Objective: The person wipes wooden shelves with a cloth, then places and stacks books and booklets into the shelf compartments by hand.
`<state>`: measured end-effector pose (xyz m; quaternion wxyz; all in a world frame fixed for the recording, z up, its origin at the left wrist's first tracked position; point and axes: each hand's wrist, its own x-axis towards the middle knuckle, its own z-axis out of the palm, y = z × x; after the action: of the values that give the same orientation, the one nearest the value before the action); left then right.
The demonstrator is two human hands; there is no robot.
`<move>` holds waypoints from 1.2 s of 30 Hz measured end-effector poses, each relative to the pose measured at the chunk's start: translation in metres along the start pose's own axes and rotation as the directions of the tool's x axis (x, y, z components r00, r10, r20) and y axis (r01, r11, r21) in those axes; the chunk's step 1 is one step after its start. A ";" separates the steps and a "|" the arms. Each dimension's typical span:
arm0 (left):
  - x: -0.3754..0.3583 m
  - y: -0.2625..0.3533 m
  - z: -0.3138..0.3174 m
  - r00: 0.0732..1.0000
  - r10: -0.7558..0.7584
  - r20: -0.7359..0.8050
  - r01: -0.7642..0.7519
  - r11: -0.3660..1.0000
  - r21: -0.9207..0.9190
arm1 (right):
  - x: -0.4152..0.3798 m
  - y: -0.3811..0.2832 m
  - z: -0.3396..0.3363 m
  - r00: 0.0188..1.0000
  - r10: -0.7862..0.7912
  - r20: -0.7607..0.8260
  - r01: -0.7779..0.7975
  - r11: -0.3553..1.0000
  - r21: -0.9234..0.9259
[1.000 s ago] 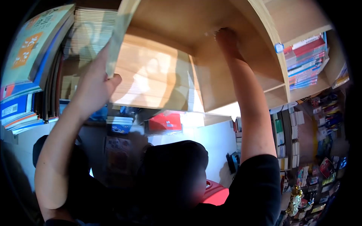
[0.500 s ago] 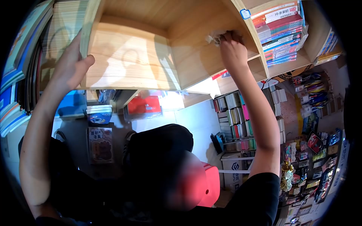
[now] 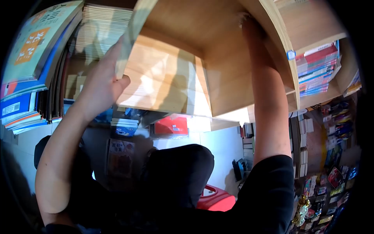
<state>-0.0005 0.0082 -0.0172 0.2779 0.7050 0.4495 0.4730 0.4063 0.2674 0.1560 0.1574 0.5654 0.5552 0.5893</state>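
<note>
My left hand (image 3: pixel 102 86) grips the upright side panel (image 3: pixel 134 29) of a pale wooden shelf, thumb on the inner side and fingers mostly hidden behind the board. Deep inside the bare compartment, my right hand (image 3: pixel 251 28) reaches up to the far right corner, in shadow. A crumpled whitish wad (image 3: pixel 243 16), cloth or tissue, shows at its fingertips against the wood. The right fingers are largely hidden by the wrist and the dark corner.
Books (image 3: pixel 33 43) stand and lie in the left bay; more books (image 3: pixel 319 68) fill the right one. Below are a red package (image 3: pixel 171 125), small blue-covered books (image 3: pixel 124 128) and a red plastic stool (image 3: pixel 218 199). Packaged goods (image 3: pixel 323 191) lie at the far right.
My right hand has pushed the whitish wad deeper into the compartment, toward the far corner. The view has shifted, so the shelf appears farther right. My left hand keeps its grip on the panel.
</note>
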 end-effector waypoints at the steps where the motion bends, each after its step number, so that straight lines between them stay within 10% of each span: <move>1: 0.000 0.005 -0.002 0.992 -0.118 0.032 0.120 0.991 -0.053 | -0.006 0.006 0.004 1.000 -0.019 -0.025 0.020 0.999 0.039; 4: 0.001 -0.001 0.003 0.977 -0.200 0.073 0.209 0.965 -0.157 | -0.028 0.024 0.016 0.988 -0.099 -0.122 0.114 0.986 0.120; 7: 0.001 -0.010 0.006 0.999 0.051 0.017 -0.050 0.998 -0.039 | -0.071 0.044 0.012 0.960 -0.168 -0.224 0.199 0.972 0.122; 10: 0.002 -0.019 0.015 0.999 -0.026 0.035 0.035 0.961 -0.273 | -0.138 0.056 -0.051 0.994 0.100 -0.051 -0.082 0.959 0.270; 13: 0.005 -0.020 0.016 0.999 0.051 -0.009 -0.050 0.927 -0.372 | -0.188 0.075 -0.101 0.983 -0.163 -0.085 0.169 0.983 0.074; 19: 0.008 -0.029 0.012 0.991 0.132 -0.030 -0.133 0.989 -0.067 | -0.250 0.020 -0.077 0.964 -0.232 -0.132 0.219 0.970 -0.100; 21: 0.006 -0.016 0.009 0.999 0.011 -0.038 -0.007 0.997 0.082 | -0.269 -0.027 -0.085 0.952 -0.245 0.186 0.195 0.949 0.249; 24: 0.009 -0.019 0.010 0.999 -0.017 -0.034 0.024 0.978 0.208 | -0.297 -0.082 -0.077 0.909 -0.296 0.291 0.058 0.784 0.618; 27: 0.009 -0.017 0.006 1.000 -0.005 0.002 0.004 0.967 0.255 | -0.315 -0.136 -0.086 0.800 -0.086 0.593 -0.458 0.552 0.697; 30: 0.009 -0.018 0.003 0.999 -0.021 0.046 0.008 0.964 0.265 | -0.303 -0.187 -0.130 0.918 0.140 0.370 -0.396 0.370 0.841; 32: 0.012 -0.022 0.007 1.000 0.020 0.014 -0.023 0.969 0.246 | -0.273 -0.213 -0.191 0.906 0.002 0.423 -0.416 0.187 0.890; 36: 0.009 -0.009 0.003 0.996 -0.076 0.048 0.065 0.978 0.198 | -0.242 -0.258 -0.289 0.997 -0.076 -0.003 -0.001 -0.047 0.999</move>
<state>0.0006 0.0204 -0.0216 0.2360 0.7255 0.5107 0.3965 0.1240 0.0190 -0.1037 -0.2693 0.5044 0.8203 -0.0141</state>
